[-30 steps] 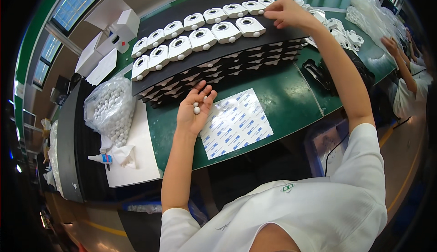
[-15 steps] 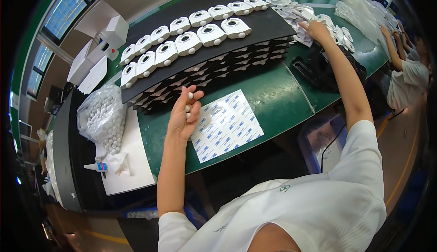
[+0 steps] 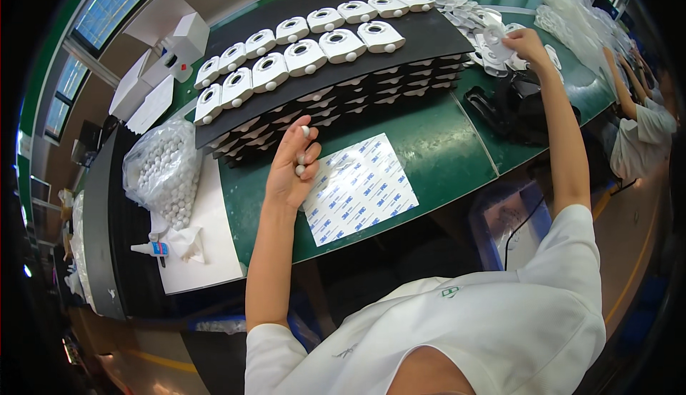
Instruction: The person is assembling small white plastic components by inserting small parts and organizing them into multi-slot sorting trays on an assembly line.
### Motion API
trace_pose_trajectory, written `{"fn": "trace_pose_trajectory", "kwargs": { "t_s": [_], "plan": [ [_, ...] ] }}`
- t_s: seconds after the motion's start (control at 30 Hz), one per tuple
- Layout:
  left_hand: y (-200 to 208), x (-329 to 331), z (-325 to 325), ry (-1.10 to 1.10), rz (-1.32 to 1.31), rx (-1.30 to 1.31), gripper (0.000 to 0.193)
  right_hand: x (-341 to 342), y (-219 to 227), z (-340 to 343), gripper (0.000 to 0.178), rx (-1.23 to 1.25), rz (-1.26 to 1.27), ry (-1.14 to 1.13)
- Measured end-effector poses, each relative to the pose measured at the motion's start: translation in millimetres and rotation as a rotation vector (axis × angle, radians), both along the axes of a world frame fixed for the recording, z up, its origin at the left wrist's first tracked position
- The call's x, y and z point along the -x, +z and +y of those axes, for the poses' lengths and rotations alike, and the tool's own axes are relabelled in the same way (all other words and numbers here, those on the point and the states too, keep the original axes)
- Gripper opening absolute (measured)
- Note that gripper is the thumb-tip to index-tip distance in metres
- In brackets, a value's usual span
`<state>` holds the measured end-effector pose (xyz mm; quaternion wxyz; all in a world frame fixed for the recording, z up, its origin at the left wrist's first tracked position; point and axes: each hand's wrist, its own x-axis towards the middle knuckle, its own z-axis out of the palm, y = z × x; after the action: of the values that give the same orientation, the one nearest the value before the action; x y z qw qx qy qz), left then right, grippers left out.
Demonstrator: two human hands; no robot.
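Note:
Several small white balls [image 3: 301,159] are held between the curled fingers of my left hand [image 3: 287,173], in front of the stacked black boards. My right hand [image 3: 527,45] reaches to the far right and pinches the edge of a white plastic part [image 3: 496,42] with a ring-shaped opening. That part is over a loose pile of similar white parts [image 3: 464,18]. On the top black board [image 3: 314,81] stand two rows of white housings [image 3: 294,64], each with a round hole and a white ball at its front edge.
A printed adhesive sheet [image 3: 364,195] lies before the stack. At left are a bag of white balls [image 3: 166,173], a small glue bottle [image 3: 150,249] and a crumpled tissue [image 3: 187,243]. Black gear [image 3: 522,102] lies beneath my right forearm. Co-workers sit at far right beyond plastic bags [image 3: 572,16].
My right hand has drawn a white plastic part up from the pile and moved slightly right. My left hand stays nearly in place with the balls; the whole view has shifted a little.

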<state>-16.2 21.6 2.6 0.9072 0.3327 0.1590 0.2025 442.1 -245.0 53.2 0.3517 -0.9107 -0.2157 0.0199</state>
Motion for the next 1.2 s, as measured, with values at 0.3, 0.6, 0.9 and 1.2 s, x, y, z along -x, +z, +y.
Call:
{"fn": "trace_pose_trajectory", "kwargs": {
  "t_s": [0.3, 0.6, 0.9, 1.2],
  "plan": [
    [1, 2, -1, 0.022, 0.036, -0.101, 0.020, 215, 20, 32, 0.021, -0.809, -0.071, 0.335],
    [-3, 1, 4, 0.041, -0.011, -0.089, 0.024, 320, -56, 108, 0.018, -0.606, 0.634, 0.736],
    [-5, 2, 4, 0.033, -0.007, -0.123, 0.020, 330, -66, 117, 0.018, -0.426, 0.372, 0.780],
    [-2, 2, 3, 0.031, -0.007, -0.125, 0.024, 329, -65, 112, 0.012, -0.500, 0.350, 0.701]
  ]
}}
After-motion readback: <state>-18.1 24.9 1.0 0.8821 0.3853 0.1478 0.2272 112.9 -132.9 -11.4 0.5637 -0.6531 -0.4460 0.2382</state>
